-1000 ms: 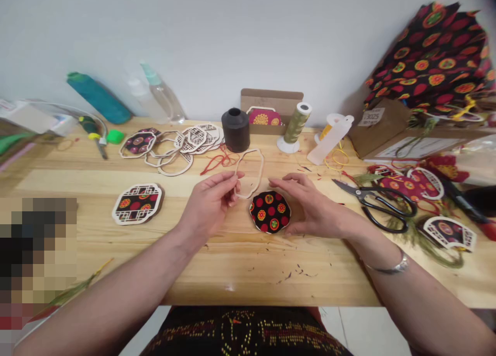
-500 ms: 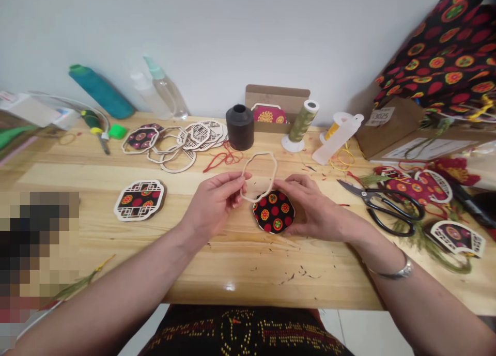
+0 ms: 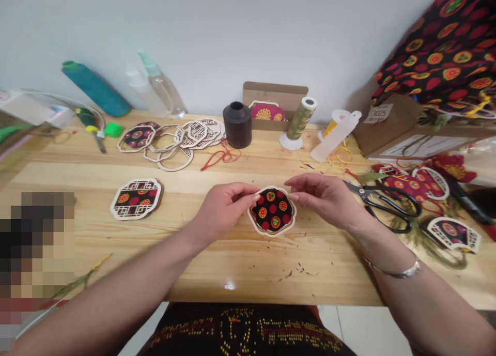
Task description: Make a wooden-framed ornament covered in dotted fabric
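Pale wooden frame (image 3: 270,234) rings the floral fabric pad (image 3: 272,211); I see left hand (image 3: 222,209) pinching it, right hand (image 3: 329,198) part-open alongside.

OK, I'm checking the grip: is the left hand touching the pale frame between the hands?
Touching. The head view shows the left hand with its fingers overlapping the pale frame at its upper-left edge.

Black-and-red florals on your pale wood bench (image 3: 217,278)

Your central fabric piece (image 3: 272,210) is black with dark-red dots and orange rosettes; the frame (image 3: 273,235) is plain cream. To your left, cream lattice (image 3: 129,212) crosses a similar print. Far left, identify the teal spool (image 3: 96,90); far right, the black cloth (image 3: 434,59) repeats dots and rosettes.
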The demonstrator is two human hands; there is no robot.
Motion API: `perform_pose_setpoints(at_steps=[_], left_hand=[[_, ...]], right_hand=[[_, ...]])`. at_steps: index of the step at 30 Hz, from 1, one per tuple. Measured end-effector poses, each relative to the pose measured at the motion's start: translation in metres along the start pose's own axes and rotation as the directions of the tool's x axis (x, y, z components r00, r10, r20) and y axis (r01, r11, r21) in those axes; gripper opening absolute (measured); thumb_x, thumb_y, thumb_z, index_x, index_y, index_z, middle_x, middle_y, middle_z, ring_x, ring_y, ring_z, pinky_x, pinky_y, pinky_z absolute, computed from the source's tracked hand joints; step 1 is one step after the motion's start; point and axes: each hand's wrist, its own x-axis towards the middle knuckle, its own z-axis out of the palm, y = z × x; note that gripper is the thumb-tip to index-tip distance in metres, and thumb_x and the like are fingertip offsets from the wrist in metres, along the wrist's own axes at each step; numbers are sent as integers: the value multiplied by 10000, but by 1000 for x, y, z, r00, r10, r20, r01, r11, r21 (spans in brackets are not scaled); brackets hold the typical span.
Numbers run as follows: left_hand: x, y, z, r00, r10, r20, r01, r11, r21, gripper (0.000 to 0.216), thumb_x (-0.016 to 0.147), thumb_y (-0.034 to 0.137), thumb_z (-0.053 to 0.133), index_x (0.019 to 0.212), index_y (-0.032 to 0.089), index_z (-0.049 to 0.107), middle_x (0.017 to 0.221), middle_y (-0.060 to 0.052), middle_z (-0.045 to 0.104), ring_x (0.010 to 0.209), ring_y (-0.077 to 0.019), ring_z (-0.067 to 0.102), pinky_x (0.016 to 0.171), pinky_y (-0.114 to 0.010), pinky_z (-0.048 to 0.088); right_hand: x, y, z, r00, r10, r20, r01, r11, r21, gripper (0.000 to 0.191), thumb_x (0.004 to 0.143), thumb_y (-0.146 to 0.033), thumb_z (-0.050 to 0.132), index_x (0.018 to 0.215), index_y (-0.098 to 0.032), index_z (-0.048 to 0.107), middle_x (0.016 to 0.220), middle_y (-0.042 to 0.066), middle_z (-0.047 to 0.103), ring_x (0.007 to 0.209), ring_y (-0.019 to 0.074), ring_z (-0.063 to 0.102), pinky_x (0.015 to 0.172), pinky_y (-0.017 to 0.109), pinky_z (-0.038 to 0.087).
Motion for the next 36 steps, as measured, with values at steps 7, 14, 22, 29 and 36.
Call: perform_pose_setpoints(at_steps=[7,14,22,29,36], left_hand=[[-1,-2,0,1000,-25,16,25,1000,-1,185,766,297,694,880,176,775,646,10,703,539,-91,532,549,-213,464],[0,-4,-1,1000,-12,-1,12,1000,-24,208,769,296,685,908,161,760,631,13,670,525,-88,523,526,-213,450],[0,-8,0,992,81,-96,-72,993,95,239,794,325,681,966,177,753,844,-44,762,729,-172,663,722,-316,540],[0,-13,-2,969,232,-84,-189,917,352,194,838,248,601,924,200,769,929,-52,771,879,-217,679,863,-380,509],[-1,-12,-2,964,262,-40,-221,878,425,197,842,193,584,886,197,776,876,-45,772,817,-202,687,803,-341,511]], right_hand=[[1,-1,9,996,86,-28,-86,996,8,220,754,-370,721,802,-156,709,710,33,713,584,111,591,561,259,493],[1,1,10,994,109,-32,-109,994,0,265,747,-398,717,830,-147,718,764,64,740,627,133,630,589,276,521],[5,-1,10,985,79,-156,-93,992,-86,212,748,-354,693,781,-148,730,742,65,755,615,150,648,567,281,529],[5,7,14,986,79,-144,-105,976,-189,233,781,-365,677,815,-144,743,734,68,753,615,160,641,551,281,506],[4,12,18,990,21,-136,-59,957,-285,232,821,-356,643,883,-156,742,755,61,752,624,156,637,588,297,517]])
